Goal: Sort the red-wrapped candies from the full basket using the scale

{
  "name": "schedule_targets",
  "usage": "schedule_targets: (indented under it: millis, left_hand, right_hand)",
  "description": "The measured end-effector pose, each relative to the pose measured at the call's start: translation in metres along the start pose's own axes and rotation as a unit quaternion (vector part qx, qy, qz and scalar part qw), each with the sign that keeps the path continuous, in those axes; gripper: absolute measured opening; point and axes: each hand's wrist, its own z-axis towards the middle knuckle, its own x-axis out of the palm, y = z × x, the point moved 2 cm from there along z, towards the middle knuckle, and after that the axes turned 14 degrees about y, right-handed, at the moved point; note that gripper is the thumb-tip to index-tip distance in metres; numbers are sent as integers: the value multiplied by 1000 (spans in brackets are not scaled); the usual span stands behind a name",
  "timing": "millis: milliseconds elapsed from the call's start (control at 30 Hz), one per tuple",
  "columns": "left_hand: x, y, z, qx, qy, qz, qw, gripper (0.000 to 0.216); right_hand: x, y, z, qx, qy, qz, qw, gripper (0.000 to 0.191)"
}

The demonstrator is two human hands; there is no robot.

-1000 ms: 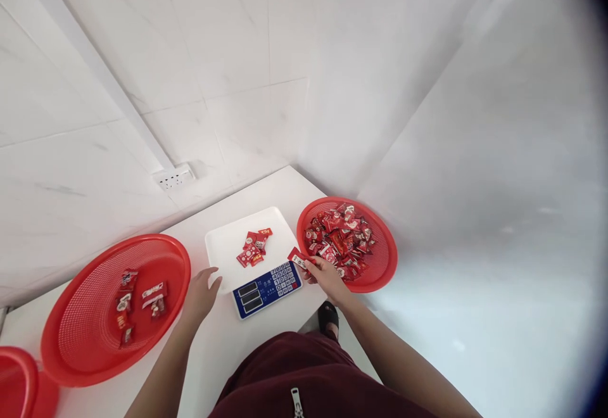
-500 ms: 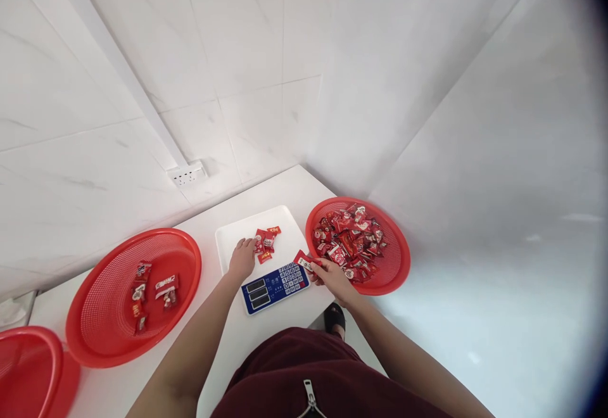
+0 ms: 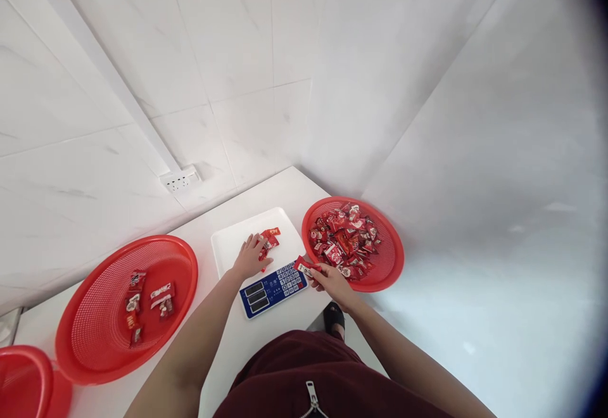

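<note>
Red-wrapped sweets are recorded in a small heap on the white weighing pan of the blue-panelled electronic scale, at the middle of the white tabletop. The left hand is laid over them with fingers bent; whether its grip has closed on any cannot be told. The right hand is set just right of the scale, its grip pinched shut on a single red sweet packet held at the keypad's right edge.

Risks, as judged: weight from the left hand on the pan would falsify a reading, and a loosened pinch would drop the packet onto the keys.

Just right of the scale, a heaped red mesh basket is noted. Well left of the scale lies a wide red mesh basket with a few packets. A white wall socket is fixed behind the scale. No obstruction is seen between hands and pan.
</note>
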Motion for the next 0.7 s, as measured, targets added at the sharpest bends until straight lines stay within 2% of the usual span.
schedule_targets:
  millis: [67,133,267,333,467,700]
  left_hand:
    - [0,4,-7,1,17,14,1000,83]
    - [-3,10,-12,-2,12,18,1000,84]
    - [-8,22,-13,-27,-26,4,999,55]
    - [-9,23,-11,-41,-35,0,999,49]
    - [-5,16,-5,-42,-47,-4,998,53]
    - [2,-5,3,7,-32,-4,999,55]
  right_hand:
    - [0,-2,-1,-1,1,-5,1000,30]
    - [0,-3,-2,4,0,-4,1000,30]
    - [1,-2,-3,4,0,2,1000,29]
    - [1,-1,-3,2,0,6,1000,28]
    - [2,-2,-2,-4,1,9,1000,29]
    - [3,2,-6,2,3,4,1000,28]
